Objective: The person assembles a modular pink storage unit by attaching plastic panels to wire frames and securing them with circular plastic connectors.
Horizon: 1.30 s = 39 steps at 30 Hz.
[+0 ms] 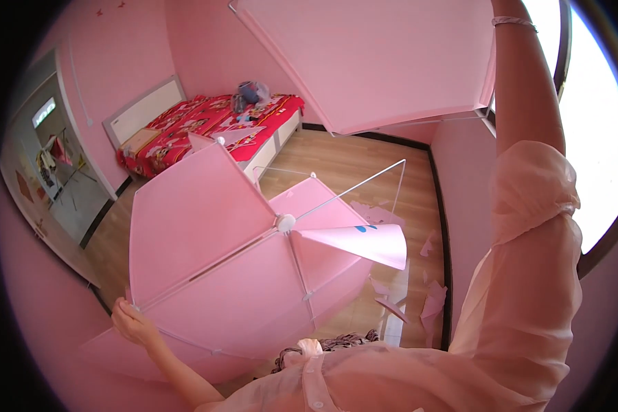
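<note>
My left hand (136, 324) is closed on the lower left corner of a pink panel structure (199, 220), which has white wire edges and round white connectors (285, 222). Several panels meet at the middle connector, some of them tilted. A curled pink sheet (353, 242) with a blue mark sticks out beside it, and a bare bent wire frame (353, 185) rises behind. My right arm (529, 89) reaches up past the top edge, so the hand is out of sight. Next to that arm, a large pink panel (378, 62) with a wire rim hangs high; what holds it is hidden.
A bed (199, 130) with a red patterned cover stands at the far left, with bags (248, 95) on it. Torn pink scraps (432, 302) lie on the wooden floor (336, 147) at right. An open doorway (62, 151) is at left, a bright window (601, 123) at right.
</note>
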Available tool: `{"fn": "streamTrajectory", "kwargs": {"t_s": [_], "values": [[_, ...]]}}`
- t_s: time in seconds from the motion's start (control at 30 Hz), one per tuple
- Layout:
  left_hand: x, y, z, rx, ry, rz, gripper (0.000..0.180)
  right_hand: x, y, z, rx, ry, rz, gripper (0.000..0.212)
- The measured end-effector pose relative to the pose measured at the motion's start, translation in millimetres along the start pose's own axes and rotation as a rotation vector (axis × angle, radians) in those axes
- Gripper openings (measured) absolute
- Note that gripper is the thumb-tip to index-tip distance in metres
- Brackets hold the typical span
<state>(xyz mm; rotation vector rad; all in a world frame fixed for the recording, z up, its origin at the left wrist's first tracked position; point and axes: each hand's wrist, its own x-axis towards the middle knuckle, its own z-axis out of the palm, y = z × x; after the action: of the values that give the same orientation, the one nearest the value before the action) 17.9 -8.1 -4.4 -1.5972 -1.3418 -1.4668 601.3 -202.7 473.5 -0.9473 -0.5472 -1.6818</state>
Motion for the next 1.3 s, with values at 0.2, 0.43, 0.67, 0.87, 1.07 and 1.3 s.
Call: {"fn": "streamTrajectory", "kwargs": {"t_s": [0.2, 0.43, 0.67, 0.87, 1.07, 1.3], "values": [[4, 113, 12, -0.808, -0.116, 0.016, 0.024, 2, 61, -92, 0.084, -0.111, 0.435, 0.043], [66, 280, 33, -1.460, -0.519, 0.061, 0.071, -59, 77, -162, 0.237, -0.198, 1.055, 0.058], [54, 350, 34, -1.632, -1.285, -0.323, 0.033, -79, 98, -242, 0.033, -0.349, 1.193, 0.057], [4, 401, 60, -1.732, -1.342, -0.379, 0.028, -169, 150, -345, 0.510, -1.064, 1.472, 0.042], [-40, 473, 54, -1.630, -1.366, -0.358, 0.027, -254, 176, -437, 0.252, -1.208, 1.563, 0.047], [-117, 558, 43, -1.366, -1.313, -0.188, 0.027, -283, 241, -494, -0.123, -1.107, 1.484, 0.036]]}}
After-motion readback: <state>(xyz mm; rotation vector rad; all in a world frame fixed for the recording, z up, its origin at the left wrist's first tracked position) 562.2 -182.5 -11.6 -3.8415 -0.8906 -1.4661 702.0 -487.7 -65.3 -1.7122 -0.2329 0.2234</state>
